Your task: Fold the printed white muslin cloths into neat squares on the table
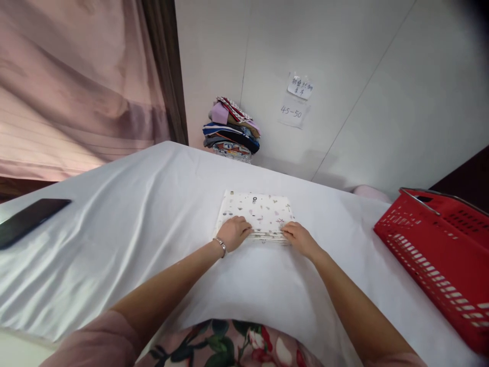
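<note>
A white cloth [263, 211] with small printed figures lies folded in several layers on the white-covered table [183, 188]. My left hand [232, 233] pinches its near edge at the left, fingers bent over the top layer. At the near right corner, my right hand [300, 237] pinches the same folded edge between thumb and fingers. Between the two hands the stacked fold lines of the cloth show at the front. A bracelet circles my left wrist.
A red plastic basket [431, 244] with a metal handle stands at the right. A dark phone [30, 219] lies at the far left. Behind the table rises a stack of folded fabrics [231, 130] near the wall. Paper notes [293, 109] hang there; a pink curtain [84, 81] is left.
</note>
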The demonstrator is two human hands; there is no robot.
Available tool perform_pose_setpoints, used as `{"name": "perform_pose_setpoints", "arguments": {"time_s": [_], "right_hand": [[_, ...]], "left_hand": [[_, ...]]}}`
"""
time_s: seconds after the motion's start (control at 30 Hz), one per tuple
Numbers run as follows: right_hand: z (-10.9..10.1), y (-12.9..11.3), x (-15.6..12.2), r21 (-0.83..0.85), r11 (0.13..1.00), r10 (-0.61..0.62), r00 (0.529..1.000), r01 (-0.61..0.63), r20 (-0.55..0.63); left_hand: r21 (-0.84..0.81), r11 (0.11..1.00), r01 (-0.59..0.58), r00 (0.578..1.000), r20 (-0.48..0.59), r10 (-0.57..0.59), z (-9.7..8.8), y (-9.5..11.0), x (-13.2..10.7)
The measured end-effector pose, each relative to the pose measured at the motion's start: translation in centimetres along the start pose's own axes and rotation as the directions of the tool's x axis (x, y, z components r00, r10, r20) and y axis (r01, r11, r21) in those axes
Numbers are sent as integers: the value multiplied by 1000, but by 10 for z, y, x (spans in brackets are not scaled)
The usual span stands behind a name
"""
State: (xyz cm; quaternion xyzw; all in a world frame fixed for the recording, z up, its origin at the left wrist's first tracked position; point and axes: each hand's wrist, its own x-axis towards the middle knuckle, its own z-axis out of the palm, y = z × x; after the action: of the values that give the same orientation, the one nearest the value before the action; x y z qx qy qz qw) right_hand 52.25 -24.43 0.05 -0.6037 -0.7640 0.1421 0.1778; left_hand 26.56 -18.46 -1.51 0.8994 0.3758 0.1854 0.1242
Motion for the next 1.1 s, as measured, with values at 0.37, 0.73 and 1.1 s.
{"name": "perform_pose_setpoints", "arguments": {"time_s": [0.37, 0.73, 1.1], "right_hand": [[-3, -8, 11, -382, 915, -62, 980, 132, 189], [3, -3, 9, -374, 921, -77, 992, 110, 102], [-3, -1, 5, -180, 971, -138, 985, 155, 102]], "left_hand": [[168, 984, -65, 992, 113, 46, -4, 7, 13], [263, 962, -76, 996, 64, 61, 4, 11, 16], [37, 996, 85, 995, 45, -86, 5, 7, 19]]}}
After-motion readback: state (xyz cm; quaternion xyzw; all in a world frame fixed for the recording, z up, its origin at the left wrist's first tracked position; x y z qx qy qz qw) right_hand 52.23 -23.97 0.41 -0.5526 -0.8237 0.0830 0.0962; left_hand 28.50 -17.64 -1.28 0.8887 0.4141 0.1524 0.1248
